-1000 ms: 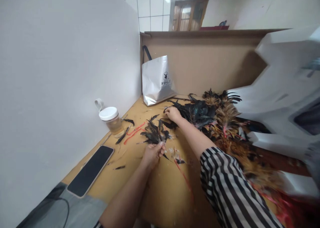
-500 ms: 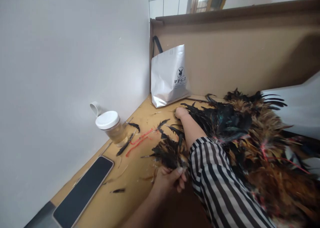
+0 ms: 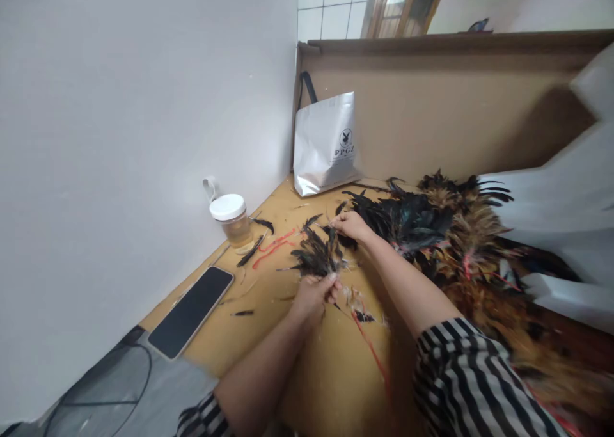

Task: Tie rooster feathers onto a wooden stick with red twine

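My left hand is closed around the base of a bunch of dark brown and black feathers, its tips fanning away from me. Just beyond it, to the right, my right hand pinches a thin feather between thumb and fingertips. A red string trails over the table near my left hand, beside some pale fluffy feather bits. Right of my right hand lies a large pile of black, greenish feathers, with brown feather tufts tied in red beyond it.
A lidded jar of amber liquid and a phone lie along the white wall on the left. Loose feathers and red string pieces are scattered on the yellowish table. A silver bag leans in the far corner.
My right hand has drawn back slightly from near the bag, its forearm swinging to the right and uncovering the table by the bunch. My left hand keeps its grip. The view has shifted.
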Action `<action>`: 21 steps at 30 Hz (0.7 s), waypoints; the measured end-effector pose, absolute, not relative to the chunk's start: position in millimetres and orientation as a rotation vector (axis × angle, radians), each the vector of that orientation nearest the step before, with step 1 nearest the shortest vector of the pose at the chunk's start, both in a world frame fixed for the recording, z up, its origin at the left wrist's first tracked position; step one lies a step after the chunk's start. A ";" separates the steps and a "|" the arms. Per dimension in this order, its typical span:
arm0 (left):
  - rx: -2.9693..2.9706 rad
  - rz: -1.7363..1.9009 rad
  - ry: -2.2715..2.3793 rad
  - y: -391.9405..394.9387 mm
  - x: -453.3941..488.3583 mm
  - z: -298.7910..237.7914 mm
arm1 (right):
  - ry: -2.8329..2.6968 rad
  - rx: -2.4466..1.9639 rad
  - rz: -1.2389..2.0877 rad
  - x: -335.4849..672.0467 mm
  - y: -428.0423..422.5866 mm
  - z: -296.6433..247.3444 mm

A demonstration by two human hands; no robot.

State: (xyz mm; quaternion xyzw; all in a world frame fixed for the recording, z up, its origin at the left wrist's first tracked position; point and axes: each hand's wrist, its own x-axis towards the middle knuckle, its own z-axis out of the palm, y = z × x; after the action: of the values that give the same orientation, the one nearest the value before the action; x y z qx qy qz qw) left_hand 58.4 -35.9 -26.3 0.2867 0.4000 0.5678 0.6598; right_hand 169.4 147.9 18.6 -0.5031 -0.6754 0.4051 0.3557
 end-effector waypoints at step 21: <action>0.558 0.977 0.783 -58.0 94.0 -13.0 | -0.858 -0.948 1.349 222.3 -60.8 -8.4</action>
State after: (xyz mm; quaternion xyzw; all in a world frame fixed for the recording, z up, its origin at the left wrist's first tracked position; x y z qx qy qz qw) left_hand 94.0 -58.0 -13.0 0.2579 0.3615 0.4513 0.7740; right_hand 222.3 -60.8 -8.4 -0.4088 -0.3698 0.5814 0.5984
